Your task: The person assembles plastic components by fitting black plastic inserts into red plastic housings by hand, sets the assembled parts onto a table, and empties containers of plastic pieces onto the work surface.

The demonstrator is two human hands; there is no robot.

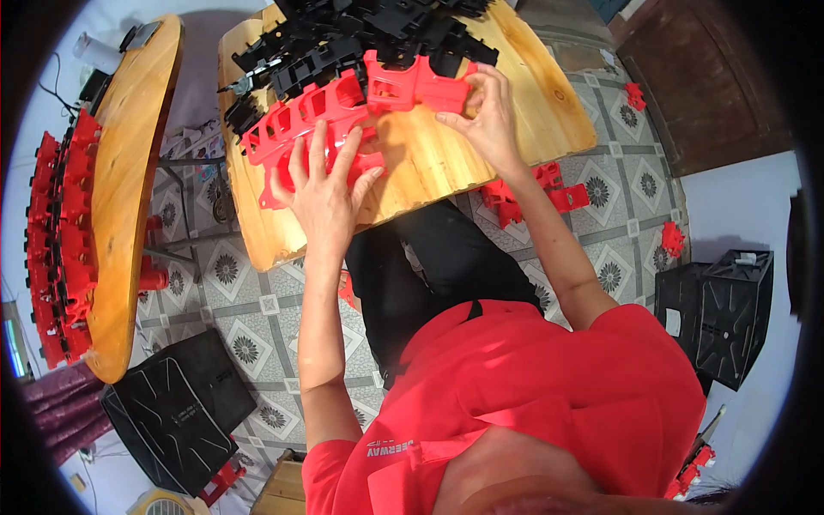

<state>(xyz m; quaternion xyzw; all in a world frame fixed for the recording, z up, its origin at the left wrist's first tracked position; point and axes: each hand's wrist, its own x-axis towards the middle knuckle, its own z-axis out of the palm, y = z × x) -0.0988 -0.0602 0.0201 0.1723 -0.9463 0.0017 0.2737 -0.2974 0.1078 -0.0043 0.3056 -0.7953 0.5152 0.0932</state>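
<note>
On the wooden table, two red molded plastic parts with cut-outs lie next to each other. My left hand (pixel 323 196) rests with spread fingers on top of the larger left part (pixel 318 105), whose lower portion it partly covers. The right part (pixel 410 87) has its right end held between the thumb and fingers of my right hand (pixel 489 116). Its left end is close to the larger part; I cannot tell whether they are joined. Just beyond both red parts lies a heap of black plastic parts (pixel 343 51).
The table (pixel 549 112) has a rounded edge. Left of it, a second wooden table (pixel 129 206) stands beside a row of red and black parts (pixel 64 240). More red parts (pixel 549 193) are under the table's right edge. Black crates stand at lower left (pixel 176 421) and right (pixel 730 318).
</note>
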